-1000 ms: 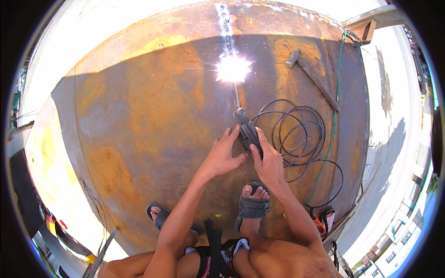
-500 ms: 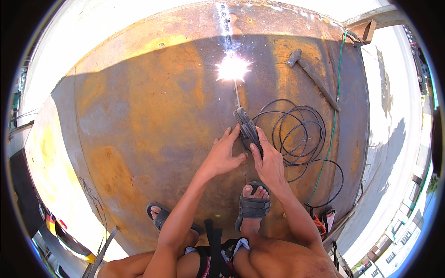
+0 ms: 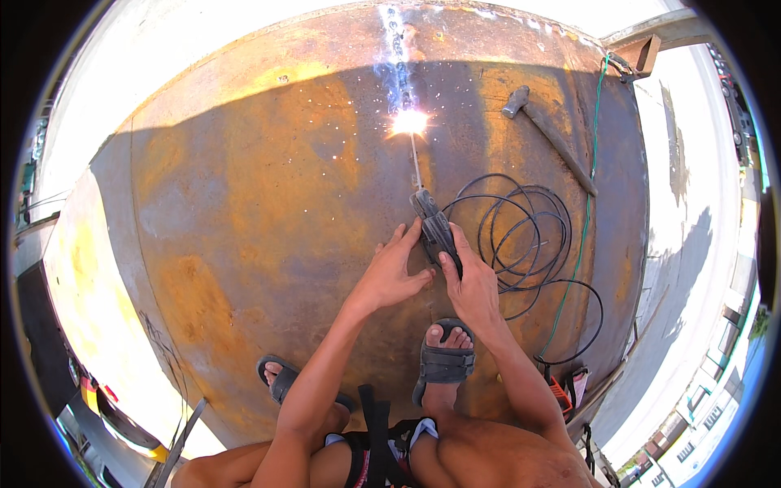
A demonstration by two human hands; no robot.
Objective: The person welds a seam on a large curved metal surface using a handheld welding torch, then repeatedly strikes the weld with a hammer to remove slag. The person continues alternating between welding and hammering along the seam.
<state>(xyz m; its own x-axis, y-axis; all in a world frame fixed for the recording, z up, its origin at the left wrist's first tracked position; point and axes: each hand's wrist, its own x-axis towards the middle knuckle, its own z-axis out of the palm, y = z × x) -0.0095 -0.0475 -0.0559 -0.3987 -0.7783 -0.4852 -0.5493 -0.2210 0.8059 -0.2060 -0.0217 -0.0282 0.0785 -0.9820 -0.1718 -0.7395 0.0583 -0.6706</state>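
Note:
My right hand (image 3: pixel 474 294) is wrapped round a black welding electrode holder (image 3: pixel 438 233), thumb along its top. My left hand (image 3: pixel 392 275) has its fingers spread, with a fingertip against the holder's left side and the thumb apart below. From the holder's far end a thin welding rod (image 3: pixel 416 163) points away from me. At its tip a bright arc (image 3: pixel 409 122) throws sparks over the rusty steel plate (image 3: pixel 260 236). Beyond the arc, a dark, lumpy weld seam (image 3: pixel 397 53) runs to the plate's far edge, with bluish smoke around it.
A hammer (image 3: pixel 553 142) lies at the right. Coiled black cable (image 3: pixel 563 236) rests beside my right hand, near a green cord (image 3: pixel 586 215). My sandalled feet stand on the plate. A metal bracket (image 3: pixel 647 55) juts at the far right corner; an orange item (image 3: pixel 560 394) lies near my right forearm.
The arc's glare has shrunk, and scattered sparks now show around it. More bluish smoke hangs along the seam. Both hands and the holder look unmoved.

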